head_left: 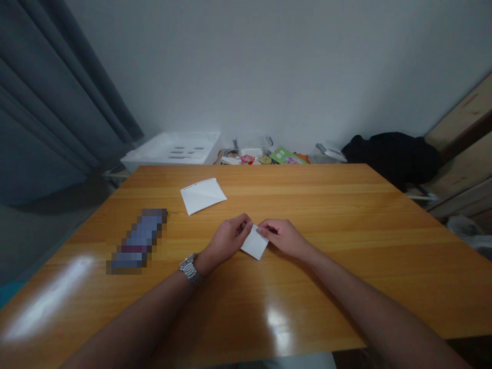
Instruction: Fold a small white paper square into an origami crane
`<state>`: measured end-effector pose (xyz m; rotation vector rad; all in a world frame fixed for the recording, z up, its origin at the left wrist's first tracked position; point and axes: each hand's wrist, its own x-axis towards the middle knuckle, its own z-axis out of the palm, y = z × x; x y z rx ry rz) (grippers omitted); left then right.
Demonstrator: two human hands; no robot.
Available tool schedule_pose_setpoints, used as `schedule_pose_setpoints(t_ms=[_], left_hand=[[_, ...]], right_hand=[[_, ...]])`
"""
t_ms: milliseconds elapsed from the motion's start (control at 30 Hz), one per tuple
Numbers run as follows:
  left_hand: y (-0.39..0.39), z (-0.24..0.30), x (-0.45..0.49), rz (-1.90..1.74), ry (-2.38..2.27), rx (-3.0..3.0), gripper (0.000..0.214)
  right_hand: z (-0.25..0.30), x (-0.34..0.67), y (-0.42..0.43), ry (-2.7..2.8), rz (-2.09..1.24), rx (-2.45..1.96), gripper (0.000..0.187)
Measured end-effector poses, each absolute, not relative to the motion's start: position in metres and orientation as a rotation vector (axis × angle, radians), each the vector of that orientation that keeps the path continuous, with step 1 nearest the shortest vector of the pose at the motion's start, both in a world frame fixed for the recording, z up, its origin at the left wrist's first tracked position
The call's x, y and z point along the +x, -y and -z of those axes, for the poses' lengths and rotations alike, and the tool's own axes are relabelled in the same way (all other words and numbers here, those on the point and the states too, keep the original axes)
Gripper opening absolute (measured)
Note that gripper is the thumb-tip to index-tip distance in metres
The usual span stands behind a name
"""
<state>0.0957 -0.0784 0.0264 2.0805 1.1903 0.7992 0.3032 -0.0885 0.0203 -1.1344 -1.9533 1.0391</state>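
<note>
A small white piece of paper [255,244], roughly square and turned so one corner points toward me, is held just above or on the wooden table. My left hand [229,238], with a metal watch on its wrist, pinches the paper's upper left edge between thumb and fingers. On the opposite side, my right hand [283,236] pinches the upper right edge, thumb on top. Both hands are close together, and their curled fingers hide the paper's far corner. Beyond my left hand lies a larger white sheet [203,196] with a perforated, torn edge.
On the left of the wooden table [346,215] rests a pixelated phone-like object [138,240]. Past the far edge stand a white foam tray [172,146] and assorted packets, with a green booklet [287,156] among them. Black cloth [392,156] is heaped at the right.
</note>
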Motion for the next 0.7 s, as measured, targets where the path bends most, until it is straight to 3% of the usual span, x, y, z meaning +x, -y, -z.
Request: schedule_pose_setpoints(t_ms=[467, 700], left_hand=[[0.0789, -0.028, 0.0964, -0.772, -1.149, 2.091, 0.027], [0.0761, -0.0255, 0.0934, -0.8, -1.178, 2.079, 0.027]], right_hand=[[-0.0178, 0.3031, 0.0874, 1.885, -1.164, -1.103, 0.031], [-0.0126, 0.3065, 0.0854, 1.76, -1.412, -1.074, 0.038]])
